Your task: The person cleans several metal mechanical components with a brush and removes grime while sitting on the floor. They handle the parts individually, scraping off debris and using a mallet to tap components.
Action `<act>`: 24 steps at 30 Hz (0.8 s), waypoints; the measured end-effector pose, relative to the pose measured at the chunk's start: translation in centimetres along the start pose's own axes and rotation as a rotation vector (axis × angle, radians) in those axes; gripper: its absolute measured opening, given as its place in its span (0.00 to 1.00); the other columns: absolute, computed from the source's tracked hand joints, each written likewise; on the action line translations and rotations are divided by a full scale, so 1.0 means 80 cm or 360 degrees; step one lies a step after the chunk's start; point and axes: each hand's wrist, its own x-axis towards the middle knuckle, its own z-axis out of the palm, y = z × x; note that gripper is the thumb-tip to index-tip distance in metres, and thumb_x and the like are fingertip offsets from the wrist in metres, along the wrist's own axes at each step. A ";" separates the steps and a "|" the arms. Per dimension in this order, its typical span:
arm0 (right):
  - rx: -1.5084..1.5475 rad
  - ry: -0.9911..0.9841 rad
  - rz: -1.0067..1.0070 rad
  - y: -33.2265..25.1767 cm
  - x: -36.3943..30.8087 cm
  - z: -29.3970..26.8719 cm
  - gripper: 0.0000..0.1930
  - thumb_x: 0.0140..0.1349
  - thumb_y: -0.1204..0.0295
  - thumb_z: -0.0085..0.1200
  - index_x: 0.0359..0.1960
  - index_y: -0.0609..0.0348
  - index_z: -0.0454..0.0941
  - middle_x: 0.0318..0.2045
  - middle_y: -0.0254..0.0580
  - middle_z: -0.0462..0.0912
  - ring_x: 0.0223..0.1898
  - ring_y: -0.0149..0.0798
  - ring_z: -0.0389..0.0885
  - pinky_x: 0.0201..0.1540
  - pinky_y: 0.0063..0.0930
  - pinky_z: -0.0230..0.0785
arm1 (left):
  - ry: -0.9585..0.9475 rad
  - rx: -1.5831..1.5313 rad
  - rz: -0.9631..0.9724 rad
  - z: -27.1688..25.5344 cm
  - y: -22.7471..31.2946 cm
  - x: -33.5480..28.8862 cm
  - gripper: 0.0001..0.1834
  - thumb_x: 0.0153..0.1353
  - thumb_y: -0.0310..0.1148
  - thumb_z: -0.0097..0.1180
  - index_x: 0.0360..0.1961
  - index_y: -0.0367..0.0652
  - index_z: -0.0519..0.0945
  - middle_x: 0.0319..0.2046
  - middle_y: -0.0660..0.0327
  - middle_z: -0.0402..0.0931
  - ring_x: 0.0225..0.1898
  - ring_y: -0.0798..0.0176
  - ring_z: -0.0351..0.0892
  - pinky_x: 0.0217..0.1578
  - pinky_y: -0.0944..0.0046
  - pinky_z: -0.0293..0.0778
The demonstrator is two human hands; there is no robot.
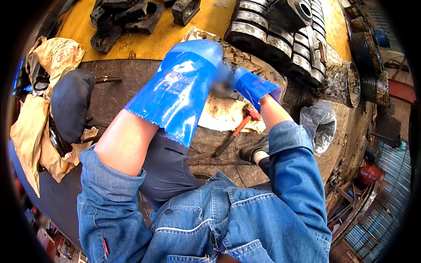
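My left hand (202,49), in a long shiny blue rubber glove, bends at the wrist on the far side of a blurred grey-dark thing (222,82). From the right, my right hand (244,78), in a matching glove, comes up close beside that thing. Its kind is too smeared to make out, and the fingers of both hands are hidden or blurred. Crumpled brown paper (219,115) lies beneath. A hammer (237,131) with a red head and a dark grip rests partly on the paper, nearer to me.
Dark metal blocks (125,22) sit on a yellow surface (210,22) at the far side. Rows of round metal parts (263,35) stand far right, near a grimy drum (340,85). A clear plastic bag (318,127) stands right; a dark padded stool (72,105) and paper sacks (30,131) lie left.
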 end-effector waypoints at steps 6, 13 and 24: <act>-0.0329 -0.0457 -0.0268 0.019 0.025 -0.003 0.17 0.41 0.77 0.58 0.37 0.58 0.84 0.29 0.52 0.84 0.30 0.52 0.81 0.34 0.41 0.72 | 0.0055 0.0009 -0.0142 0.007 0.010 0.003 0.24 0.62 0.52 0.50 0.57 0.59 0.80 0.51 0.57 0.82 0.52 0.53 0.81 0.55 0.54 0.76; -0.0715 -0.0106 -0.0624 0.002 -0.002 -0.048 0.12 0.53 0.73 0.53 0.39 0.58 0.84 0.29 0.52 0.83 0.31 0.53 0.82 0.34 0.43 0.74 | 0.0058 0.0039 -0.0122 0.007 0.007 0.001 0.24 0.62 0.53 0.51 0.55 0.57 0.80 0.50 0.56 0.82 0.52 0.51 0.81 0.54 0.53 0.76; 0.0445 0.0455 0.0806 0.176 -0.281 -0.202 0.16 0.64 0.57 0.59 0.50 0.47 0.82 0.29 0.35 0.85 0.25 0.28 0.78 0.28 0.28 0.71 | 0.0283 -0.0086 0.0118 0.009 0.030 0.000 0.23 0.61 0.52 0.53 0.53 0.54 0.82 0.49 0.50 0.82 0.51 0.48 0.80 0.54 0.53 0.74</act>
